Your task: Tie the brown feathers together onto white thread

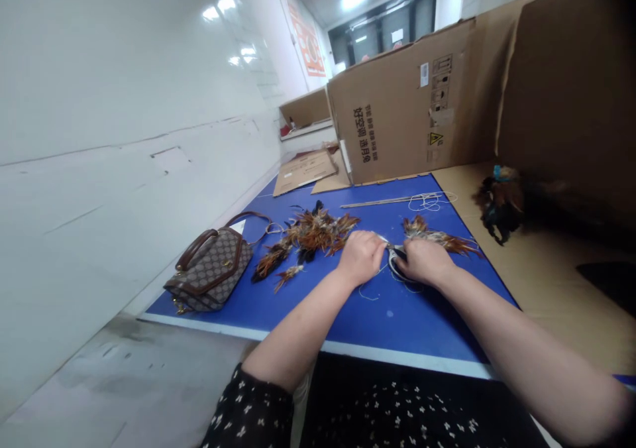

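Note:
My right hand [426, 261] is closed on a pair of scissors [393, 264], whose light metal loop shows at its left side. Fingers bent and pressed together, my left hand [362, 257] is just left of the scissors; what it pinches is hidden. Behind my left hand lies a pile of brown and black feathers [318, 230], with a small separate feather tuft [289, 276] in front of it. Another bunch of brown feathers [450, 240] rests beyond my right hand. Thin pale thread [368, 297] trails on the blue tabletop [342, 322] below my hands.
A brown patterned handbag [213, 272] stands at the table's left. Thin sticks [380, 201] and a tangle of white string [431, 201] lie at the back. Large cardboard boxes [397, 116] rise behind; a dark feather bundle [501, 203] is on cardboard at right.

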Demonstrator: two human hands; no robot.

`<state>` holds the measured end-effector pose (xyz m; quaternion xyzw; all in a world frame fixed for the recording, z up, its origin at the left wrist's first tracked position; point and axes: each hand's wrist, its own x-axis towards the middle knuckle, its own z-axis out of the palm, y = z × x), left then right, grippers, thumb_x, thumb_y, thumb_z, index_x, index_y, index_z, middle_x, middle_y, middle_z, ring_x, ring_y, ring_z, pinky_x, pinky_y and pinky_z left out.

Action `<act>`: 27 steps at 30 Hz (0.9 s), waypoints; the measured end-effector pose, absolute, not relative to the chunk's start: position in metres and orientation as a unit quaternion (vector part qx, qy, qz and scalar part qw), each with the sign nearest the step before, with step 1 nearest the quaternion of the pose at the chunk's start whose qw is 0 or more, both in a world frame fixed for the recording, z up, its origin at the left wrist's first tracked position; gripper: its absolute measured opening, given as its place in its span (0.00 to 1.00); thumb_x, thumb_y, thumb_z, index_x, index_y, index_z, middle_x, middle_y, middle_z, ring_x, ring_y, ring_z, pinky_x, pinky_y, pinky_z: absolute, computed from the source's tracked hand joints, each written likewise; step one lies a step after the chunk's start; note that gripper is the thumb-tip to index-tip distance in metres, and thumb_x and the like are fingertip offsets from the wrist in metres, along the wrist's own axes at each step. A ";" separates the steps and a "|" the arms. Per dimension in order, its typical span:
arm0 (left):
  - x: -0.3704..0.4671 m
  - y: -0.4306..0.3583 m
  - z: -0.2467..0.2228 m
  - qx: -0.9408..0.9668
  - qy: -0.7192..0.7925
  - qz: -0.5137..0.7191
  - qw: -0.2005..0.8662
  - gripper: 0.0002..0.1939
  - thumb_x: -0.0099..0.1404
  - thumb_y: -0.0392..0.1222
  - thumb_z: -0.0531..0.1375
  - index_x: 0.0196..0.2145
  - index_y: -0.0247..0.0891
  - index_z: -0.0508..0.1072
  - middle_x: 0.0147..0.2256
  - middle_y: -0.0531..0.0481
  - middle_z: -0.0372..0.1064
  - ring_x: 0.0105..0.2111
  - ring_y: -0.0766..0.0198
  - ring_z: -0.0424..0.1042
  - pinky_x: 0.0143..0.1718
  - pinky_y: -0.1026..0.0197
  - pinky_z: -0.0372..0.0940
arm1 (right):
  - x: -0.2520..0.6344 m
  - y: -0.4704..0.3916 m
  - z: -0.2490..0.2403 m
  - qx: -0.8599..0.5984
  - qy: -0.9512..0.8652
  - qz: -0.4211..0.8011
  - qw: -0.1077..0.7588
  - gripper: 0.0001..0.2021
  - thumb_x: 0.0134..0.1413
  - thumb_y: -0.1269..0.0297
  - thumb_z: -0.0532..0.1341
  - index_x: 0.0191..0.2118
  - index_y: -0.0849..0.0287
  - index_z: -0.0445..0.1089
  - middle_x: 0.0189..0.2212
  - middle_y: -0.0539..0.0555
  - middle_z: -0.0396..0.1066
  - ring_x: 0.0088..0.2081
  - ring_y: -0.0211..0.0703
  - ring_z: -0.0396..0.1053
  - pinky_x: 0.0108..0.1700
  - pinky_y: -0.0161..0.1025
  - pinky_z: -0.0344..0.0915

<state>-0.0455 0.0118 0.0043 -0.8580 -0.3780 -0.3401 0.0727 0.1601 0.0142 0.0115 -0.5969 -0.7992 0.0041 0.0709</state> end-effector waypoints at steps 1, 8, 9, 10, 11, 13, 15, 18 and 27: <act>-0.043 0.018 0.005 -0.856 -0.377 -0.345 0.075 0.14 0.75 0.43 0.54 0.39 0.37 0.79 0.37 0.41 0.78 0.42 0.55 0.76 0.50 0.48 0.68 | 0.159 0.013 0.011 -0.595 -0.800 0.005 0.074 0.21 0.63 0.49 0.57 0.42 0.65 0.77 0.41 0.70 0.80 0.43 0.62 0.80 0.40 0.46 0.69; -0.025 0.038 -0.018 -0.823 -0.376 -0.424 0.043 0.12 0.74 0.39 0.54 0.45 0.36 0.78 0.43 0.40 0.79 0.46 0.56 0.76 0.50 0.50 0.69 | 0.169 0.024 0.009 -0.625 -0.768 -0.005 0.143 0.21 0.69 0.53 0.51 0.40 0.61 0.77 0.41 0.65 0.80 0.40 0.54 0.79 0.38 0.41 0.65; -0.025 0.038 -0.022 -0.817 -0.373 -0.438 0.038 0.13 0.74 0.39 0.54 0.47 0.36 0.77 0.44 0.40 0.79 0.47 0.56 0.76 0.51 0.50 0.69 | 0.173 0.028 0.009 -0.632 -0.757 -0.021 0.165 0.20 0.70 0.54 0.50 0.42 0.60 0.77 0.42 0.64 0.80 0.41 0.52 0.78 0.39 0.41 0.64; -0.025 0.038 -0.026 -0.814 -0.370 -0.446 0.031 0.13 0.74 0.38 0.54 0.48 0.36 0.77 0.45 0.40 0.79 0.48 0.56 0.76 0.52 0.50 0.70 | 0.178 0.031 0.008 -0.641 -0.745 -0.038 0.183 0.20 0.71 0.55 0.50 0.44 0.60 0.77 0.43 0.64 0.79 0.41 0.52 0.78 0.39 0.40 0.64; -0.026 0.037 -0.028 -0.811 -0.370 -0.452 0.024 0.13 0.74 0.38 0.54 0.48 0.37 0.77 0.46 0.40 0.79 0.49 0.56 0.76 0.52 0.50 0.70 | 0.183 0.034 0.007 -0.649 -0.734 -0.053 0.195 0.21 0.71 0.55 0.49 0.45 0.60 0.77 0.43 0.63 0.79 0.41 0.52 0.77 0.39 0.40 0.63; -0.029 0.033 -0.030 -0.804 -0.376 -0.460 0.013 0.13 0.74 0.38 0.54 0.49 0.38 0.77 0.46 0.40 0.78 0.49 0.56 0.76 0.53 0.50 0.70 | 0.191 0.041 0.004 -0.667 -0.715 -0.070 0.197 0.22 0.71 0.53 0.49 0.45 0.60 0.77 0.41 0.64 0.78 0.40 0.52 0.76 0.40 0.41 0.63; -0.031 0.030 -0.029 -0.801 -0.377 -0.465 0.006 0.13 0.74 0.39 0.54 0.48 0.38 0.77 0.45 0.40 0.78 0.49 0.56 0.77 0.53 0.50 0.71 | 0.197 0.047 0.000 -0.673 -0.711 -0.079 0.186 0.23 0.70 0.49 0.51 0.45 0.61 0.77 0.40 0.64 0.77 0.41 0.53 0.75 0.42 0.41 0.63; -0.033 0.026 -0.025 -0.802 -0.361 -0.477 0.006 0.13 0.73 0.39 0.54 0.49 0.38 0.78 0.45 0.40 0.79 0.48 0.56 0.77 0.53 0.49 0.71 | 0.197 0.055 -0.007 -0.667 -0.721 -0.092 0.164 0.27 0.65 0.42 0.55 0.45 0.62 0.78 0.41 0.65 0.76 0.42 0.55 0.74 0.44 0.42 0.63; -0.034 0.027 -0.018 -0.803 -0.340 -0.490 0.005 0.14 0.73 0.39 0.54 0.49 0.38 0.78 0.45 0.39 0.79 0.48 0.55 0.77 0.52 0.48 0.71 | 0.192 0.065 -0.015 -0.635 -0.746 -0.093 0.179 0.19 0.68 0.59 0.52 0.37 0.62 0.77 0.37 0.63 0.75 0.40 0.50 0.71 0.43 0.41 0.61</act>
